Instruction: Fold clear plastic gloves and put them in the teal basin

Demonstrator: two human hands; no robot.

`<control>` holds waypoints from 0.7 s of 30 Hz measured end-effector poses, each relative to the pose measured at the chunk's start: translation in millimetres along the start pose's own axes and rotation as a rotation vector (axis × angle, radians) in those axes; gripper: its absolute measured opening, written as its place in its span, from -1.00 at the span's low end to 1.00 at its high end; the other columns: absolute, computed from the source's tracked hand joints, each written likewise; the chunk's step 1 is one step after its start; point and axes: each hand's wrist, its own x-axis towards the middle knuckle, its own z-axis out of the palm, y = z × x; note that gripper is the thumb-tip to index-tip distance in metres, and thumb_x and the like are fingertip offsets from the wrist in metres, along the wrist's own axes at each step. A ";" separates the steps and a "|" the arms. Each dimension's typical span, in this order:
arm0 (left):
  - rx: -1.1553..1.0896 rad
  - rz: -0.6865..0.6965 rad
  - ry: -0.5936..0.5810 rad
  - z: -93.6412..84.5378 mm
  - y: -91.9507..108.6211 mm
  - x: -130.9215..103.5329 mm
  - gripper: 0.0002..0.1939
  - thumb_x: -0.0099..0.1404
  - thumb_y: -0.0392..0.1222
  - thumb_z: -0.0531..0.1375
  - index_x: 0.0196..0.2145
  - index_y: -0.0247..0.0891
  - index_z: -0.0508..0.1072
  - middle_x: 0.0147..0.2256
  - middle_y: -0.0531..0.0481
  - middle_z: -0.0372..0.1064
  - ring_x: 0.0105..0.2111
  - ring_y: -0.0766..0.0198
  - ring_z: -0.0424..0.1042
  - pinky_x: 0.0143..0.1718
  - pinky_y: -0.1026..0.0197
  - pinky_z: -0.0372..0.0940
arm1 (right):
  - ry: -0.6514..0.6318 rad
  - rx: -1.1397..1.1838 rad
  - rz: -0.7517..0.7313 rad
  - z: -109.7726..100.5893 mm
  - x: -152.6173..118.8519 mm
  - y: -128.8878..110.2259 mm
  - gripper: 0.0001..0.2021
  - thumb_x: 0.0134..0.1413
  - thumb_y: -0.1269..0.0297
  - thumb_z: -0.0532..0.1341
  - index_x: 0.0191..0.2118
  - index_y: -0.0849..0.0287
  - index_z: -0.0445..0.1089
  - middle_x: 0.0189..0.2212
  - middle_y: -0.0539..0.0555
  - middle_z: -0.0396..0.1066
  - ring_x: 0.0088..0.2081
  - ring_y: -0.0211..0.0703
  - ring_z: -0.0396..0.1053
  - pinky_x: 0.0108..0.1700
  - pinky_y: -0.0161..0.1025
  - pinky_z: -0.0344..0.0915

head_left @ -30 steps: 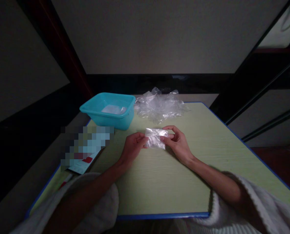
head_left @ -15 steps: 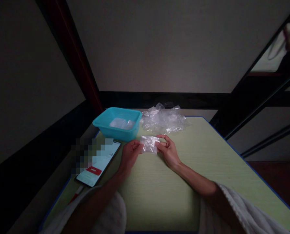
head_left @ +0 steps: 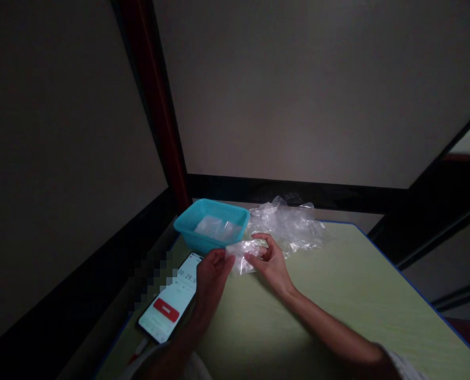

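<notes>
Between my two hands is a small folded clear plastic bag (head_left: 240,259), shiny and creased. My left hand (head_left: 214,272) pinches its left edge between thumb and fingers. On the other side my right hand (head_left: 272,264) grips the bag, thumb on the near face and fingers curled behind it. Just beyond the bag stands a turquoise plastic basket (head_left: 187,232) with several folded clear plastic pieces (head_left: 214,227) inside. To the right of the basket lies a loose heap of crumpled clear plastic bags (head_left: 288,221).
A phone (head_left: 171,301) with a running timer lies left of my left hand, a cable at its lower end. The pale green table (head_left: 337,295) has a blue edge. A wall (head_left: 290,95) and a dark red post (head_left: 151,84) rise behind it.
My view has tilted up and turned left, so everything sits lower and further right. Both hands still hold the bag; my right thumb has shifted inward across it.
</notes>
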 end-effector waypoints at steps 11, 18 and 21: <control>-0.077 -0.008 0.147 -14.9 6.4 11.5 -0.68 -0.12 -0.01 0.32 -0.54 -0.34 0.42 -0.60 0.05 0.38 -0.55 0.27 0.39 -0.46 0.26 0.28 | -0.145 -0.064 0.049 10.5 12.6 -15.9 -0.56 -0.37 0.29 0.36 -0.27 0.12 0.19 -0.68 -0.17 0.31 -0.69 -0.39 0.16 -0.62 -0.42 0.04; -0.084 0.084 0.276 -27.4 20.7 18.2 -0.75 -0.06 -0.07 0.27 -0.47 -0.29 0.39 -0.47 0.03 0.45 -0.42 0.27 0.44 -0.42 0.30 0.29 | -0.105 -0.416 -0.297 7.4 65.9 -44.4 -0.66 -0.24 0.19 0.27 -0.28 0.14 0.21 -0.59 -0.08 0.39 -0.61 -0.29 0.31 -0.55 -0.34 0.23; -0.063 0.102 0.293 -32.0 21.8 19.5 -0.80 -0.08 -0.13 0.27 -0.49 -0.30 0.40 -0.48 0.01 0.46 -0.44 0.27 0.44 -0.44 0.31 0.28 | -0.094 -0.518 -0.384 11.3 91.1 -52.5 -0.74 -0.17 0.25 0.23 -0.29 0.14 0.22 -0.56 -0.07 0.39 -0.58 -0.27 0.32 -0.51 -0.33 0.23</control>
